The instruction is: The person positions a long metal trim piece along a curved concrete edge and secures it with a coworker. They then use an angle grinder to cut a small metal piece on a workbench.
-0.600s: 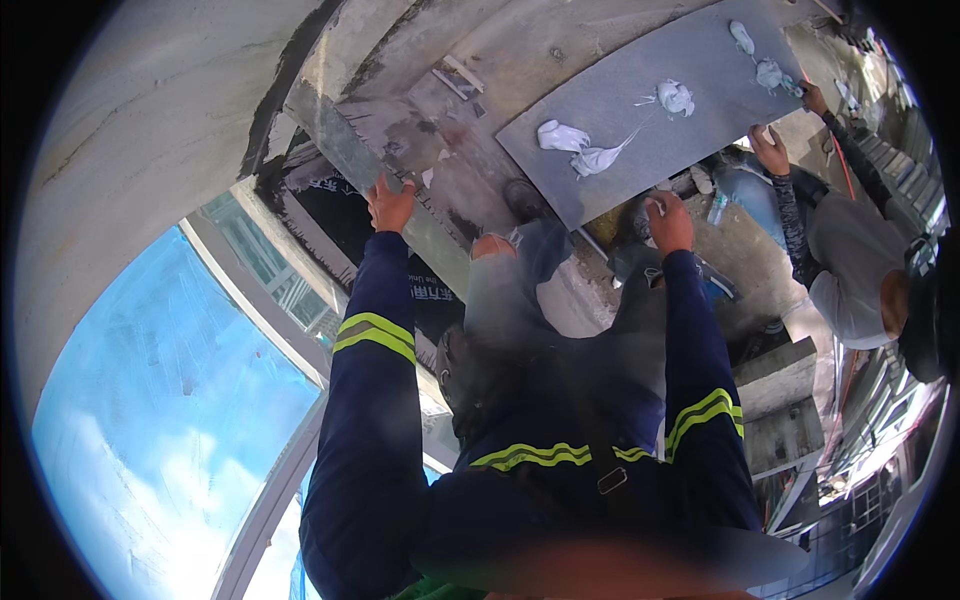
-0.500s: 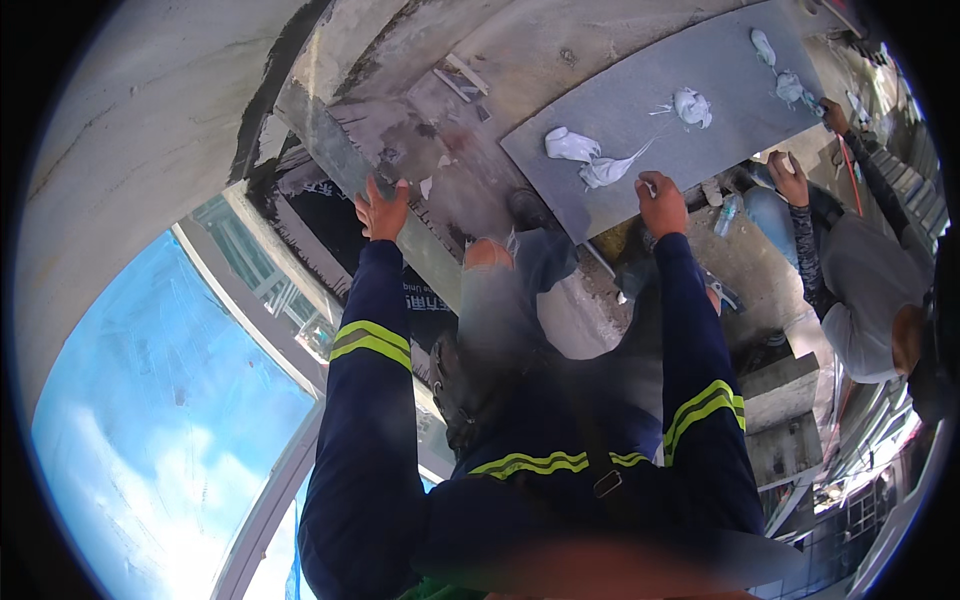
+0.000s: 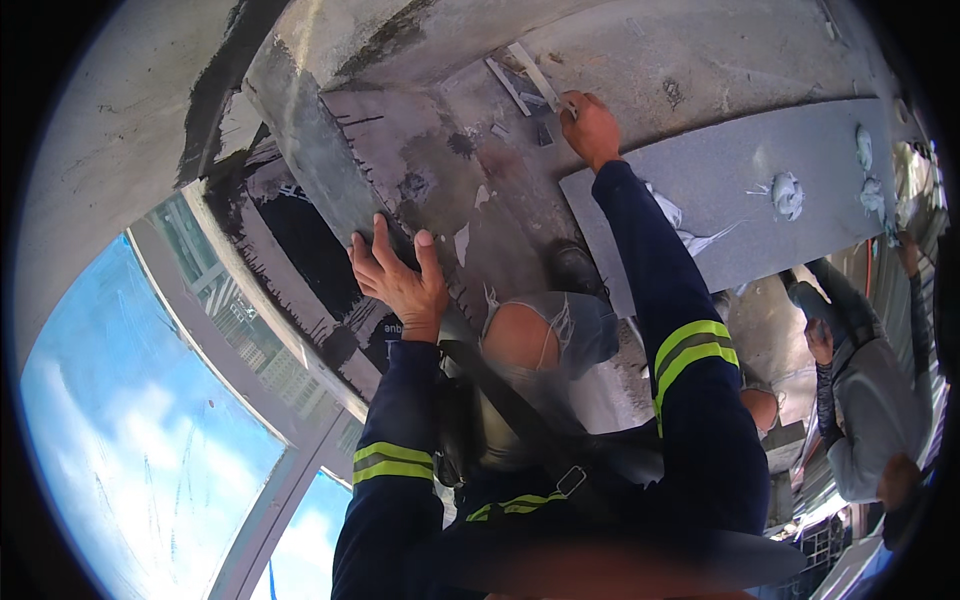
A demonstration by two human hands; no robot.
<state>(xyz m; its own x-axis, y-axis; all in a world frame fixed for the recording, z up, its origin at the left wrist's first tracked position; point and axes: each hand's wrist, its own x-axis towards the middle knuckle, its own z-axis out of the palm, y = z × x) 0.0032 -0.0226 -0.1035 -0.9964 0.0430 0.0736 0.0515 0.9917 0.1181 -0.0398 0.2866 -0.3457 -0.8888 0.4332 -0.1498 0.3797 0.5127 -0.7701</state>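
My left hand (image 3: 402, 284) rests with spread fingers on the edge of a long grey stone ledge (image 3: 335, 150), holding nothing. At the far end of my reach, my right hand (image 3: 592, 130) is closed on the near end of a thin pale strip (image 3: 536, 75). Another thin strip (image 3: 508, 88) and small dark offcuts lie just beside it on the floor. Under my right forearm is a large grey slab (image 3: 640, 270) with soft white lumps (image 3: 787, 196) of paste on it; my sleeve partly covers the nearest lump.
A window (image 3: 150, 420) with blue film is at my left. A concrete wall (image 3: 400, 40) rises ahead. My dark shoe (image 3: 578, 270) stands by the slab's near corner. On the right a co-worker in grey (image 3: 880, 390) crouches at the slab's far end.
My right hand has moved from the slab's near edge, forward and left, and taken hold of the pale strip. My left hand has settled on the ledge. The view has shifted.
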